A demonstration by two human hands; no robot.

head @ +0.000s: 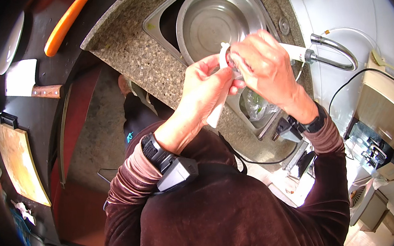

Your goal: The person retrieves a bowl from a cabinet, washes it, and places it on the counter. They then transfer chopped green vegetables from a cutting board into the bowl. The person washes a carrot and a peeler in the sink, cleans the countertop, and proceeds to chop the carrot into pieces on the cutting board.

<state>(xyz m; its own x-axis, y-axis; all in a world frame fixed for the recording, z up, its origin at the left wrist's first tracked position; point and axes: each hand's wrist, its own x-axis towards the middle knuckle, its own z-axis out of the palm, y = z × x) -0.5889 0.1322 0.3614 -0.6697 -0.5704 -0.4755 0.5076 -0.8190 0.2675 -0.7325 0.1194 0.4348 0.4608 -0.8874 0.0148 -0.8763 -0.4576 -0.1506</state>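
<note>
Above the counter's edge, my left hand (208,87) grips a white plastic peeler (217,112) by its handle, which points down toward my body. My right hand (266,69) is curled over the head of the peeler, its fingers against the blade end and slightly blurred. Something grey and metallic shows between the fingers, but I cannot tell whether it is only the blade. Just beyond both hands, a round stainless steel basin (206,23) sits in the sink (153,23).
Right of my hands stands a faucet (336,65); a clear plastic bag (257,105) with greens lies in the smaller sink bowl. On the dark left counter are a carrot (64,27), a cleaver (33,84), a plate (12,44) and a cutting board (21,163). The granite counter (128,55) has a sharp corner.
</note>
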